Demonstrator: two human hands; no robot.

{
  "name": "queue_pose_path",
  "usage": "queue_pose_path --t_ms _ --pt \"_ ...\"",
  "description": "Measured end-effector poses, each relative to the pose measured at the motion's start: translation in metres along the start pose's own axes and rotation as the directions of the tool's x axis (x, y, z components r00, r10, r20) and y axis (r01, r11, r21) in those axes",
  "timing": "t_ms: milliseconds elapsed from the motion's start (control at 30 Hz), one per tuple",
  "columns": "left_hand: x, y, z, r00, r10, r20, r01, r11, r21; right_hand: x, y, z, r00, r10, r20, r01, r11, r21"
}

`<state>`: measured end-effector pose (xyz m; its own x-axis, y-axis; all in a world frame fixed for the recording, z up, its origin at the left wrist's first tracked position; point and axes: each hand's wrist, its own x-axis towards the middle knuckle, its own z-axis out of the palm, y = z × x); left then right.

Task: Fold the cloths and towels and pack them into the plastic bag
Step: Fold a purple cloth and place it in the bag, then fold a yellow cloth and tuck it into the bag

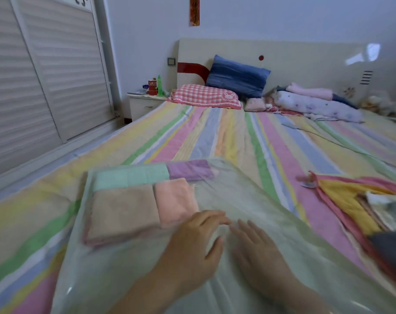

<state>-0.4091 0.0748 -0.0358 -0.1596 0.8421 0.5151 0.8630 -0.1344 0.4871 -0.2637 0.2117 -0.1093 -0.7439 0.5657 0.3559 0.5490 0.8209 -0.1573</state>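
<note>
Bag (249, 196) sits flat on the bed (215, 132), four folded towels (124, 209) already inside at 10 o'clock. Left hand (192, 243) and right hand (258, 248) press on it, fingers straight. Cloths (351, 200) at 3 o'clock look unfolded, so roughly halfway.

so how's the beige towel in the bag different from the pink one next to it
The beige towel is the wider fold; the pink towel is narrower. The beige towel lies left, the pink towel right of it. Both lie folded flat inside the plastic bag.

Left hand (197, 241), right hand (258, 248): both hands flat, palms down, fingers straight, fingertips nearly meeting.
</note>
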Motion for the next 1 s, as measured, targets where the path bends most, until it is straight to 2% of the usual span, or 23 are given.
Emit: queue_pose_path --t_ms 100,133,200,367,433,467,533,600,667,733,767,867,933,1000 --pt "-0.018 0.050 0.008 0.986 0.006 0.169 -0.005 1.000 -0.006 -0.045 0.010 -0.016 0.993 0.025 0.112 -0.021 0.999 -0.041" --pt "-0.024 0.065 0.011 0.979 0.008 0.204 -0.007 1.000 -0.003 -0.060 0.011 -0.025 0.983 0.017 0.184 -0.013 1.000 -0.024" --pt "-0.031 0.091 0.015 0.971 0.024 0.236 -0.028 0.999 0.015 -0.088 0.008 -0.042 0.972 0.012 0.236 -0.016 1.000 0.014" --pt "-0.046 0.144 0.032 0.968 0.045 0.247 -0.049 0.999 0.011 -0.167 -0.002 -0.107 0.994 -0.083 0.078 0.076 0.994 0.078" --pt "-0.049 0.163 0.042 0.960 0.022 0.279 -0.021 1.000 -0.004 -0.200 -0.004 -0.146 0.986 -0.052 0.160 0.038 0.995 0.087" --pt "-0.051 0.171 0.046 0.950 0.015 0.311 -0.021 1.000 0.017 -0.214 -0.003 -0.162 0.965 -0.063 0.253 0.014 0.981 0.192" --pt "-0.057 0.183 0.057 0.895 -0.002 0.446 -0.064 0.989 0.133 -0.234 0.004 -0.188 0.945 -0.085 0.317 -0.036 0.934 0.356" --pt "-0.066 0.190 0.068 0.810 -0.024 0.586 -0.108 0.976 0.190 -0.248 0.015 -0.211 0.957 0.010 0.291 -0.131 0.907 0.401" --pt "-0.077 0.198 0.078 0.747 -0.032 0.664 -0.102 0.982 0.162 -0.262 0.029 -0.228 0.976 0.120 0.184 -0.178 0.921 0.346" --pt "-0.085 0.209 0.086 0.739 -0.043 0.673 -0.103 0.979 0.175 -0.277 0.043 -0.240 0.974 0.196 0.111 -0.210 0.968 0.139" --pt "-0.088 0.214 0.089 0.746 -0.047 0.664 -0.135 0.966 0.220 -0.284 0.049 -0.244 0.967 0.225 0.120 -0.229 0.973 0.021" --pt "-0.094 0.231 0.095 0.807 0.002 0.590 -0.291 0.872 0.394 -0.301 0.065 -0.247 0.908 0.308 0.284 -0.239 0.937 -0.253" --pt "-0.096 0.234 0.101 0.820 0.060 0.569 -0.370 0.814 0.447 -0.309 0.071 -0.247 0.869 0.330 0.368 -0.224 0.927 -0.300" --pt "-0.095 0.230 0.105 0.810 0.113 0.576 -0.452 0.746 0.489 -0.314 0.074 -0.248 0.850 0.322 0.416 -0.224 0.937 -0.266"
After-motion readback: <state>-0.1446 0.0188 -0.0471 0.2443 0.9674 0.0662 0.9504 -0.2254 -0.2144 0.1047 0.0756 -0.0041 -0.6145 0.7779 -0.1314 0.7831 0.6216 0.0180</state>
